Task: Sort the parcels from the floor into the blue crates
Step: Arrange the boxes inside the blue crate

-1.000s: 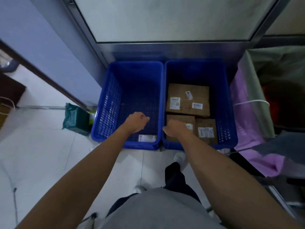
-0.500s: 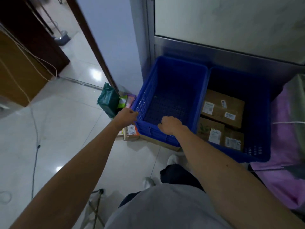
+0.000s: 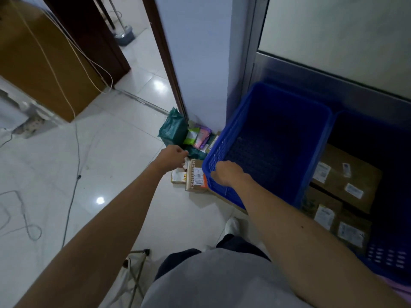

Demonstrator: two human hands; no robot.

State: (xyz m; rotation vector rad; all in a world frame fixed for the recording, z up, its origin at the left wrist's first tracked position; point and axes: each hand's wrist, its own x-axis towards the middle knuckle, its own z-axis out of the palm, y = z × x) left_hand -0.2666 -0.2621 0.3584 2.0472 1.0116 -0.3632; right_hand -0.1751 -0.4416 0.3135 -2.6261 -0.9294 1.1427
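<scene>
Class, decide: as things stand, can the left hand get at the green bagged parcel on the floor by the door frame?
Probably yes: the left hand hovers just before the green bagged parcel, nothing lying between them.

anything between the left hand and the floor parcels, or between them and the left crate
Nothing visible blocks the left hand: it hangs close by the small brown cardboard box. The left blue plastic crate beside it is open-topped; only the right hand sits at its near corner.
</scene>
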